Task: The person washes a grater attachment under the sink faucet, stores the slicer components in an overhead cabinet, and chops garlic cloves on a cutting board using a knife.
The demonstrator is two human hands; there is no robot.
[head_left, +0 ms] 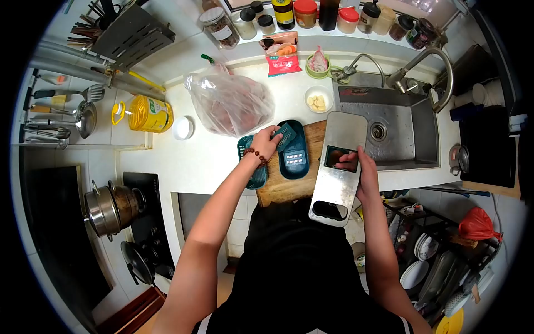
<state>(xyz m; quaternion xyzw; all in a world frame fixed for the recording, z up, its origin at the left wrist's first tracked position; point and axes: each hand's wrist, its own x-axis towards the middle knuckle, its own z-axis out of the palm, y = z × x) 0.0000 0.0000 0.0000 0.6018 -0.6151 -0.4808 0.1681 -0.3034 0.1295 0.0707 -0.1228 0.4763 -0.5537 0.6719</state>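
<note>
1. The right hand [362, 173] grips a metal mandoline slicer frame [337, 167] from beneath, fingertips showing through its empty rectangular blade slot.
2. The frame is tilted, its upper end over the sink [414, 133] edge at 1 o'clock and its handle hole toward the person's body.
3. The left hand [266, 142] is closed on a small teal blade insert [284, 133], pinching it.
4. That insert is just above a teal tray [293, 157] holding another insert, on the wooden cutting board [283, 186].
5. A second teal tray [255, 172] lies under the left wrist.
6. A plastic bag [229, 103] sits at 11 o'clock of the left hand.
</note>
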